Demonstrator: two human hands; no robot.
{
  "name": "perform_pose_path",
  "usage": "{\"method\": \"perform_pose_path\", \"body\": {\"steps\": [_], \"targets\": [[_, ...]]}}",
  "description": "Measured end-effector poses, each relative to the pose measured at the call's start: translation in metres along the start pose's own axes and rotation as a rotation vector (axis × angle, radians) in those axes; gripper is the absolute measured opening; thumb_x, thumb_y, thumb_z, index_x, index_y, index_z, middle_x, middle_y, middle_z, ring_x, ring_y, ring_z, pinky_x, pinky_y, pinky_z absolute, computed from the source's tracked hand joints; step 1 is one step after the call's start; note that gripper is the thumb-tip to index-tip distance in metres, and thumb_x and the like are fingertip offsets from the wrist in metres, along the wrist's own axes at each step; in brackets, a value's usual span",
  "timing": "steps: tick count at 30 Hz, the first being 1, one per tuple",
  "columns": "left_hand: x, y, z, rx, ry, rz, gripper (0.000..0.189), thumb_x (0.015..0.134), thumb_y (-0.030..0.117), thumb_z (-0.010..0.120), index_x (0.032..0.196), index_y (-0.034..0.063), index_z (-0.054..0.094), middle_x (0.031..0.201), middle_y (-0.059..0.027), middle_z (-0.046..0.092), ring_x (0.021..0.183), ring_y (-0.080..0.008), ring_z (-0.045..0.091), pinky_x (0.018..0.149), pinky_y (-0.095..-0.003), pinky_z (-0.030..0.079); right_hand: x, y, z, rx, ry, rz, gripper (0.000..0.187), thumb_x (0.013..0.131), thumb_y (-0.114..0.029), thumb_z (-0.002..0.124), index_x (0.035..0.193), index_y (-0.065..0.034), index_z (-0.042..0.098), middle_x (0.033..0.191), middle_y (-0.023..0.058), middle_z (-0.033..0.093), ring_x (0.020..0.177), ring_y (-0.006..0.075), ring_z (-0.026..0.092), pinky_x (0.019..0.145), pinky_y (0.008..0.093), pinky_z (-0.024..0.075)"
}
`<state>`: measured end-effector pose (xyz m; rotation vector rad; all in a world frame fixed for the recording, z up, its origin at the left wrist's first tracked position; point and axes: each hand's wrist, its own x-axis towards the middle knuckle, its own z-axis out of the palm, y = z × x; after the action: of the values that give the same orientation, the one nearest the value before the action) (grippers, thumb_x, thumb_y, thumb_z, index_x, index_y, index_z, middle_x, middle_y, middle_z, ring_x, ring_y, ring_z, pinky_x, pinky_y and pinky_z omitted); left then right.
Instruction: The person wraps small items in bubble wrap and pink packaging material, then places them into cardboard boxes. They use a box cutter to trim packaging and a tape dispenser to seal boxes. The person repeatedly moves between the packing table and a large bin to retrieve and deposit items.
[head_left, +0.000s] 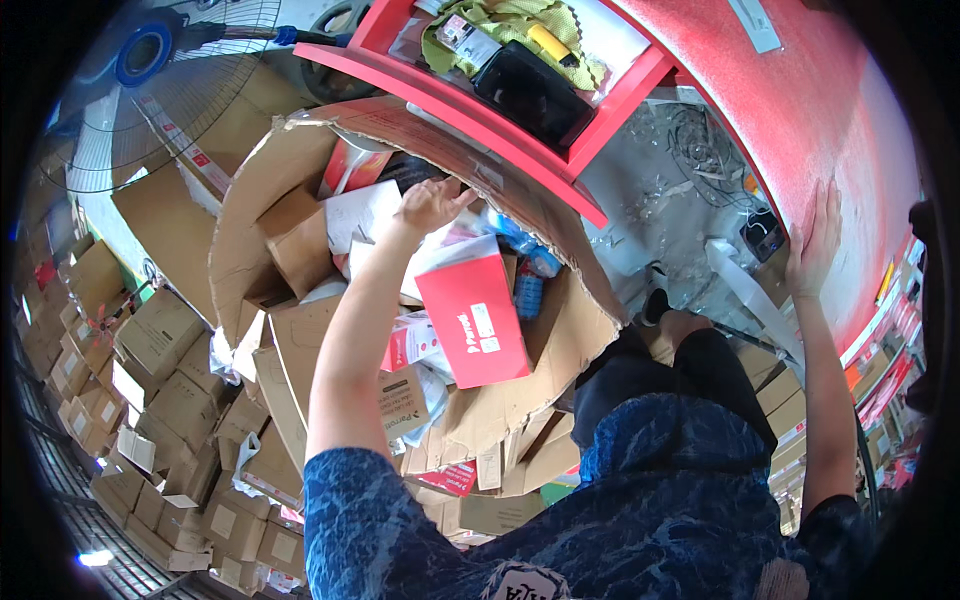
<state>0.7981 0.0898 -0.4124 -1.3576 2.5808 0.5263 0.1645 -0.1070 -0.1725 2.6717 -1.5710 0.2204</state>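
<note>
My left hand (431, 204) reaches over a large open cardboard carton (240, 202). Its fingers are spread near the carton's far inner wall, and nothing shows in its grasp; whether the fingertips touch the wall I cannot tell. Below that hand, a red-and-white box (474, 319) lies on other discarded packaging. Beside it are blue plastic bottles (529, 289), a white box (363, 214) and a small brown carton (296, 244). My right hand (816, 244) rests flat on the red tabletop (840, 127) by its edge, holding nothing.
A red drawer (450, 82) juts out above the carton, holding a black phone-like object (534, 94), a yellow-green cloth (517, 22) and a yellow-handled tool (551, 43). A caged fan (142, 56) stands upper left. Cardboard boxes (161, 337) pile up at left. Cables (701, 154) lie on the floor.
</note>
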Motion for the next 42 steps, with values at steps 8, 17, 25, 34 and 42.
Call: {"method": "perform_pose_path", "body": {"steps": [8, 17, 25, 34, 42], "targets": [[-0.137, 0.089, -0.227, -0.593, -0.458, -0.601, 0.08, 0.097, 0.079, 0.064, 0.127, 0.006, 0.076, 0.135, -0.0215, 0.071, 0.14, -0.0393, 0.062, 0.113, -0.0523, 0.049, 0.001, -0.006, -0.003, 0.0, 0.029, 0.028, 0.071, 0.114, -0.046, 0.051, 0.176, -0.0162, 0.037, 0.183, 0.0143, 0.033, 0.169, 0.0375, 0.028, 0.136, 0.0591, 0.0202], [-0.146, 0.118, -0.24, -0.552, -0.451, -0.365, 0.033, 0.091, 0.024, 0.082, 0.121, 0.0105, 0.078, 0.116, -0.0117, 0.08, 0.105, -0.0326, 0.078, 0.097, -0.0495, 0.061, -0.004, 0.001, 0.001, 0.002, -0.008, 0.045, 0.072, 0.113, -0.048, 0.052, 0.177, -0.019, 0.036, 0.183, 0.0144, 0.03, 0.169, 0.038, 0.027, 0.136, 0.0606, 0.0209], [-0.317, 0.19, -0.243, 0.306, 0.297, -1.753, 0.103, 0.084, 0.056, 0.093, 0.166, 0.0133, 0.047, 0.172, -0.0221, 0.044, 0.162, -0.0467, 0.036, 0.129, -0.0666, 0.031, -0.01, 0.016, 0.012, -0.075, -0.017, -0.02, 0.072, 0.116, -0.049, 0.045, 0.178, -0.0138, 0.033, 0.184, 0.0184, 0.027, 0.169, 0.04, 0.026, 0.136, 0.0606, 0.0212], [-0.396, 0.322, -0.216, -0.535, 0.1, -1.949, 0.125, 0.067, 0.042, 0.101, 0.162, -0.0075, 0.036, 0.141, -0.0267, 0.063, 0.13, -0.0407, 0.066, 0.11, -0.0496, 0.056, 0.085, -0.093, -0.021, 0.217, 0.124, 0.081, 0.054, 0.111, -0.018, 0.064, 0.16, 0.0018, 0.052, 0.162, 0.0231, 0.057, 0.154, 0.0408, 0.05, 0.132, 0.0491, 0.0322], [-0.277, 0.426, -0.224, -0.356, 0.466, -1.948, 0.12, 0.065, 0.026, 0.103, 0.163, 0.0012, 0.038, 0.139, -0.0188, 0.057, 0.129, -0.0379, 0.057, 0.109, -0.0504, 0.045, 0.192, -0.572, -0.004, 0.785, -0.244, -1.213, 0.034, 0.1, -0.015, 0.076, 0.131, -0.0032, 0.073, 0.129, 0.0165, 0.075, 0.124, 0.0351, 0.071, 0.106, 0.0437, 0.0564]]}}
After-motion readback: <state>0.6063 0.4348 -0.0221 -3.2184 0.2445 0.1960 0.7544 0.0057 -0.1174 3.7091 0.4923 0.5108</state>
